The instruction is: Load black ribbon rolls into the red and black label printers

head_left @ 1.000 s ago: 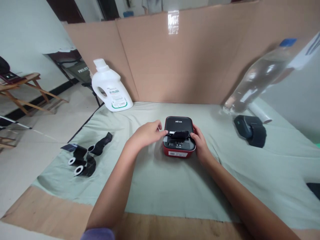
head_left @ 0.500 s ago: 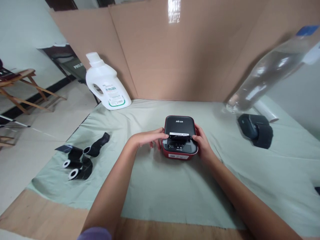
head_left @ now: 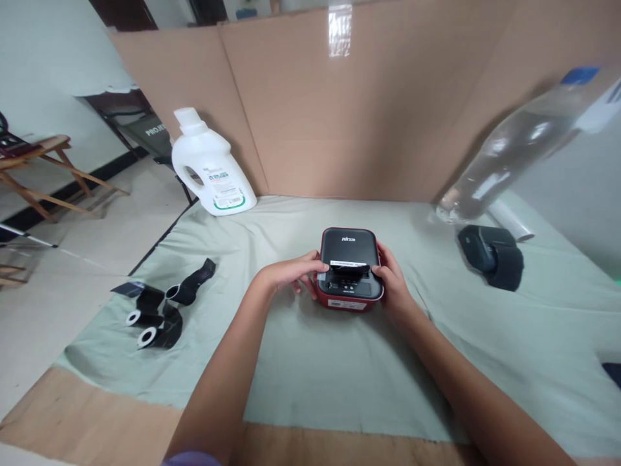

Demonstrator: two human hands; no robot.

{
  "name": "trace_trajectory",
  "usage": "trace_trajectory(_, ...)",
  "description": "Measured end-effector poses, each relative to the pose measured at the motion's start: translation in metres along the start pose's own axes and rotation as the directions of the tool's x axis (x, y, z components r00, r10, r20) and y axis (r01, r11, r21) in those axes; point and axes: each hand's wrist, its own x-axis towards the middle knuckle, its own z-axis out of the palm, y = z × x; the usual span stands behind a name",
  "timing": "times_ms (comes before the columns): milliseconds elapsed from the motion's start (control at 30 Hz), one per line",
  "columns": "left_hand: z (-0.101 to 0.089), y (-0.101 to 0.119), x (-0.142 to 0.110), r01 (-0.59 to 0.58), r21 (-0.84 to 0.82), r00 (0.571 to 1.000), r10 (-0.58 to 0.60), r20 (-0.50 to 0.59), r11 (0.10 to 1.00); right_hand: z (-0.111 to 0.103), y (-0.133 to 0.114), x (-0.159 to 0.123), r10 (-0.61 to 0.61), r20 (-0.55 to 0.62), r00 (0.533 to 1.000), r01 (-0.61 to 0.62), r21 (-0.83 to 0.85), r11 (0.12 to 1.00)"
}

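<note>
A black-topped, red-sided label printer (head_left: 348, 246) sits on the green cloth in front of me. A black strip (head_left: 349, 270) stands out of the slot across its top. My left hand (head_left: 295, 270) is at the printer's left side, its thumb by the left end of the slot and its fingers against the red side. On the other side, my right hand (head_left: 394, 279) wraps the right edge, the thumb resting on top near the strip's right end. Fingertips behind the printer's right side are hidden.
Several black ribbon rolls (head_left: 154, 317) lie on the cloth at left. A white detergent bottle (head_left: 213, 169) stands at back left, before a cardboard screen (head_left: 310, 110). At right, a large clear bottle (head_left: 509, 152) leans near a black strapped device (head_left: 491, 254).
The camera view has shifted slightly, so the scene appears a little lower. Both hands stay on the label printer, with hardly any other movement visible.
</note>
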Motion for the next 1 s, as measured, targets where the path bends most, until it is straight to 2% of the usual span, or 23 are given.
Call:
trace_trajectory(267,0.001,-0.001,-0.002,-0.023,-0.039,1.0,0.022,-0.018,0.999,0.004,-0.007,0.001,0.035,-0.011,0.999,-0.035,0.003,0.999)
trace_trajectory(600,0.001,-0.006,0.003,-0.037,-0.111,0.999,0.035,-0.021,0.993,0.002,-0.002,0.001,-0.008,-0.014,1.0,0.007,-0.049,0.999)
trace_trajectory(800,0.001,-0.011,0.007,-0.054,-0.142,0.998,0.051,-0.023,0.988,0.001,0.002,0.003,-0.012,-0.032,0.999,0.015,0.095,0.995)
trace_trajectory(900,0.0,-0.013,0.009,-0.065,-0.165,0.997,0.059,-0.041,0.984,-0.002,0.01,0.004,-0.044,-0.039,0.998,0.051,0.188,0.981)
trace_trajectory(1000,-0.001,-0.014,0.011,-0.065,-0.164,0.997,0.059,-0.042,0.984,-0.003,0.018,0.005,-0.08,-0.025,0.997,0.083,0.212,0.974)
